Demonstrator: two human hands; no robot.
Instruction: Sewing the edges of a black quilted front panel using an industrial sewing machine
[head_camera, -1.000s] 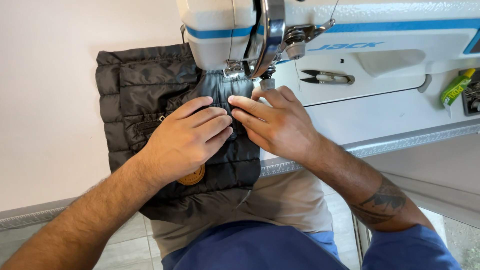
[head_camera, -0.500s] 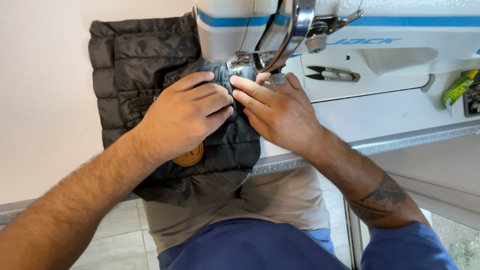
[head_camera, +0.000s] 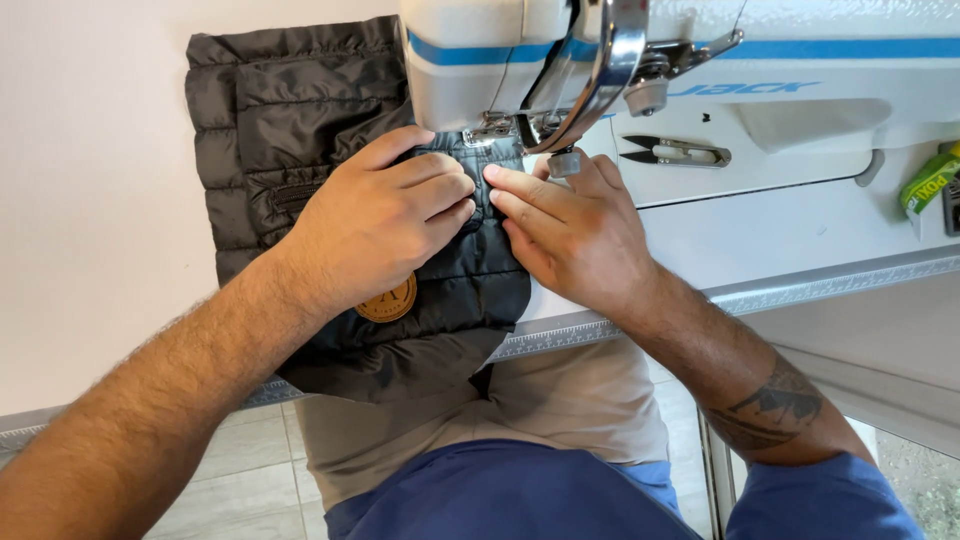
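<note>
A dark quilted jacket (head_camera: 270, 120) with a round tan patch (head_camera: 388, 303) lies on the white sewing table (head_camera: 90, 200), its lower part hanging over the front edge. My left hand (head_camera: 375, 225) presses flat on the jacket, fingers pointing right. My right hand (head_camera: 570, 230) presses on the fabric beside it, fingertips meeting the left ones just before the presser foot (head_camera: 495, 128) of the white and blue sewing machine (head_camera: 700, 50). The needle area is partly hidden by the machine head.
Small thread snips (head_camera: 675, 153) lie on the machine bed right of my right hand. A green packet (head_camera: 930, 180) sits at the far right edge. A ruler strip (head_camera: 830, 275) runs along the table's front edge. My lap and tiled floor show below.
The view has shifted closer to the machine. Both hands stay pressed on the jacket and have slid with the fabric slightly toward the presser foot.
</note>
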